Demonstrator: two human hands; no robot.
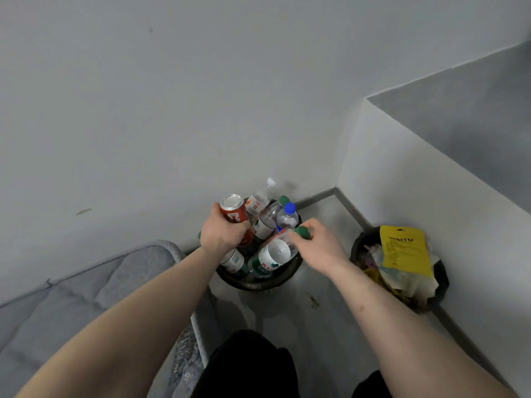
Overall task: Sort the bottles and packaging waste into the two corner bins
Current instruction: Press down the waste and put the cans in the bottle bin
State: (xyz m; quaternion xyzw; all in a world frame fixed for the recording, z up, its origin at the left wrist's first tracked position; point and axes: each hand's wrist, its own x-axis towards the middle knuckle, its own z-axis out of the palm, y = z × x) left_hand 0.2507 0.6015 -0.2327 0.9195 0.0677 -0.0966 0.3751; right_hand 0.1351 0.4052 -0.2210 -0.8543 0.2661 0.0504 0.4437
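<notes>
Red can [234, 218] up over the left bin [258, 284], tight in the left hand [219, 231]. Green-capped bottle [283, 248] lying on top of that bin's bottle pile, cap pinched by the right hand [319, 245]. Right of that bin, another bin [441, 285] stuffed with wrappers and a yellow pouch [405, 251]. Left of it, a grey cushion [86, 285].

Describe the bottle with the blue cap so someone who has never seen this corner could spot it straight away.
Start at the black bin full of bottles, the one standing nearer the wall corner, left of the bin with the yellow pouch. At its far rim, just above the right hand, a clear bottle stands neck up. Its cap is bright blue; the caps around it are green or white.
</notes>
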